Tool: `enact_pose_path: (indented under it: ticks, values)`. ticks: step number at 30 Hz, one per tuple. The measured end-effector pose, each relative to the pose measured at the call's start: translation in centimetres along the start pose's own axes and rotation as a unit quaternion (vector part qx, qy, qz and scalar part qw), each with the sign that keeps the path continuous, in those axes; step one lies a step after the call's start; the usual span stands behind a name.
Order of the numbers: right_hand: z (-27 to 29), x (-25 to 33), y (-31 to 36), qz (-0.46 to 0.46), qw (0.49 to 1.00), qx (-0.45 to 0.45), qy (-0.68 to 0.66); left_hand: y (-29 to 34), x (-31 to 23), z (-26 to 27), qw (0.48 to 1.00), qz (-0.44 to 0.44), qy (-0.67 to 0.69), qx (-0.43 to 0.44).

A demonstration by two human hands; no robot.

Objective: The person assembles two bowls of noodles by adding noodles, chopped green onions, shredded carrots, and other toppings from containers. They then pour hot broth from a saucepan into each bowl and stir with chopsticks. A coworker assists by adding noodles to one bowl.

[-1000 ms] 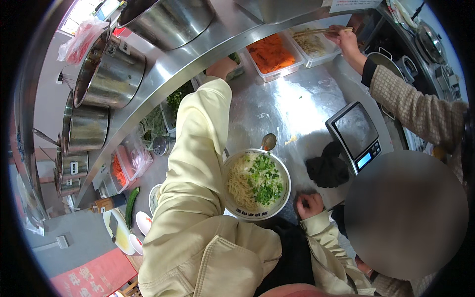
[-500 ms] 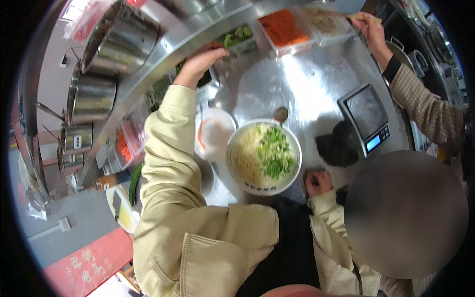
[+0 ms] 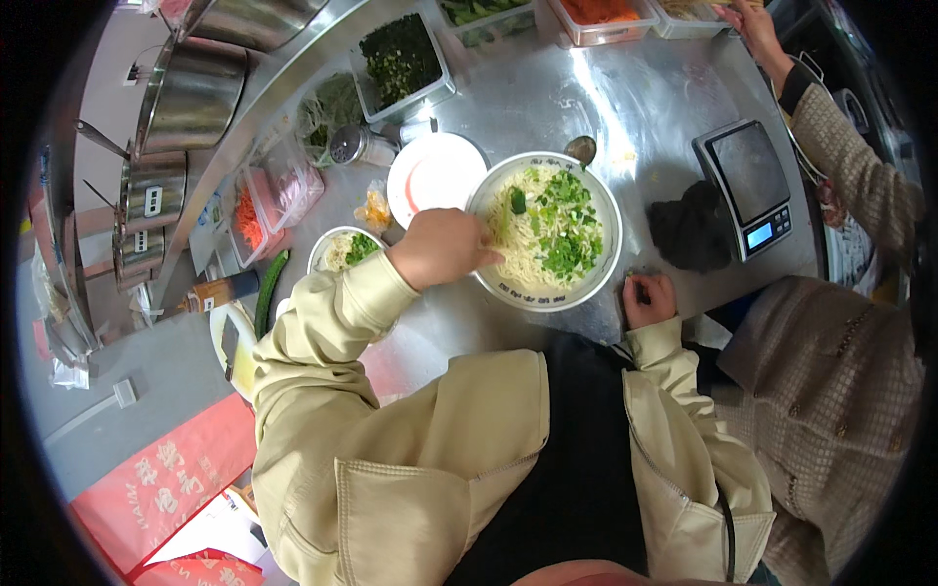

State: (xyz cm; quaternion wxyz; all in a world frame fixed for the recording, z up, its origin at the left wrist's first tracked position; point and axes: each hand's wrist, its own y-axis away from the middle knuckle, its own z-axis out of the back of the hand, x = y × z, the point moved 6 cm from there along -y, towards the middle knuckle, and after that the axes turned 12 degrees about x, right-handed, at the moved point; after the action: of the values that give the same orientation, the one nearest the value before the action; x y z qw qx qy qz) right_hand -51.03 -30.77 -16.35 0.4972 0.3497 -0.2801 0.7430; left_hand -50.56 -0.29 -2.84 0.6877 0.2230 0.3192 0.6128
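A white bowl (image 3: 547,302) of pale noodles (image 3: 523,244) topped with chopped green onion (image 3: 569,220) stands in front of me. My left hand (image 3: 445,252) reaches over its left rim, fingers pressed together and pointing down at the noodles. Thin light-green strands lie by the fingertips; whether they are held is hidden. A small dark-green piece (image 3: 518,200) rests on top of the noodles. To the right of the bowl, my right hand (image 3: 650,300) lies curled at the counter's near edge. What its fingers hold, if anything, cannot be made out.
A white plate (image 3: 437,171), shaker jar (image 3: 362,146) and smaller filled bowl (image 3: 342,250) stand left. Tubs of dark greens (image 3: 401,63) and orange shreds (image 3: 601,21) line the far side. Rightward are a spoon (image 3: 581,149), a scale (image 3: 747,195) and another person's hand (image 3: 757,41).
My left hand has come back from the far tub of green pieces to the noodle bowl. The dark-green piece now shows on the noodles. My right hand stays curled; the view has shifted.
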Motion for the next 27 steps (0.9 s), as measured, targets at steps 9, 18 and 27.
enact_pose_path:
  ticks: [9,18,27]
  values:
    - [0.3,0.3,0.0,0.031,0.999,-0.026,0.032,-12.0,10.3,16.1,0.923,0.027,0.131,-0.361]
    - [0.5,0.4,-0.5,0.013,0.999,-0.029,0.021,-26.0,16.1,22.6,0.94,0.091,0.032,-0.328]
    - [0.5,0.6,-0.7,0.003,1.0,-0.017,0.021,-27.0,15.8,23.4,0.958,0.075,-0.047,-0.272]
